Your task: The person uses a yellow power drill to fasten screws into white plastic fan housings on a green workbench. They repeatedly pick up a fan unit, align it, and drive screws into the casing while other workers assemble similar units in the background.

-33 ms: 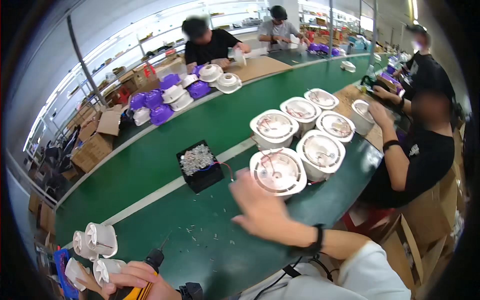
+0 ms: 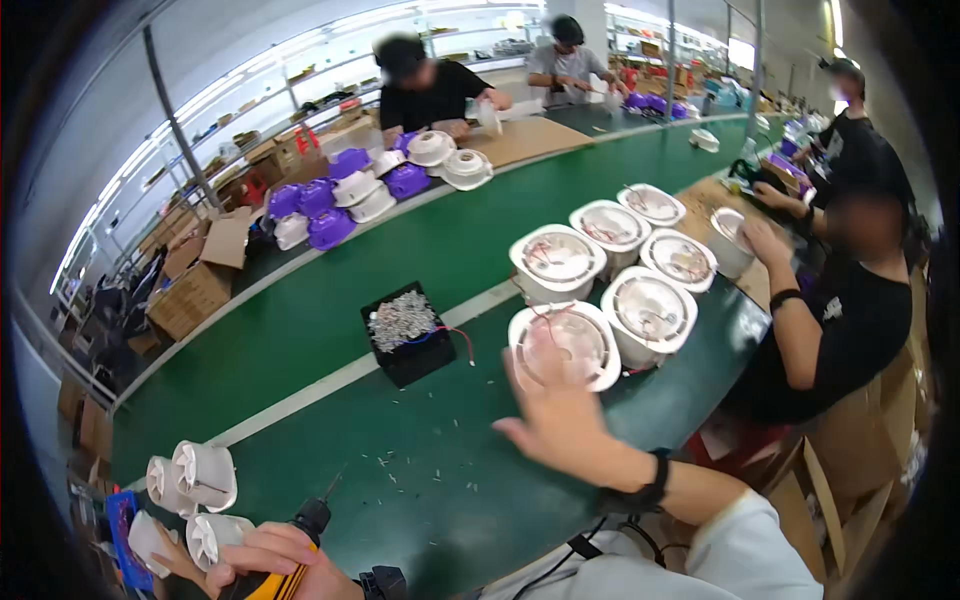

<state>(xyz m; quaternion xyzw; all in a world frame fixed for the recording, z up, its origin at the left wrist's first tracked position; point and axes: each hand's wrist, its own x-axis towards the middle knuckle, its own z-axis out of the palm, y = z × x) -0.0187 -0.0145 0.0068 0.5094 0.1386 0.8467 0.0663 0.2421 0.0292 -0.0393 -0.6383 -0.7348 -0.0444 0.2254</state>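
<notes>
My left hand [image 2: 285, 560] is closed around a yellow-and-black electric screwdriver [image 2: 312, 515], its thin bit pointing up and away over the green table. My right hand [image 2: 565, 415] is open, fingers spread and thumb out to the left. Its blurred fingers overlap the nearest white round-topped housing [image 2: 585, 345]; whether they touch it I cannot tell. Loose red wires lie on that housing's top. Several similar housings, such as a white one beside it [image 2: 650, 305], stand grouped behind. Left of them sits a black box [image 2: 412, 365] of small silvery screws, with a red and blue wire at its side.
White fan-like parts [image 2: 205, 475] stand at the lower left, where another person's hand [image 2: 180, 562] holds one. Tiny bits are scattered on the green table [image 2: 300, 430]. Purple and white shells [image 2: 330, 228] line the far side. Co-workers sit across and at my right [image 2: 860, 310].
My right hand has moved right and slightly up, from the near housing's left edge to over its top. The view has shifted slightly. My left hand still holds the electric screwdriver.
</notes>
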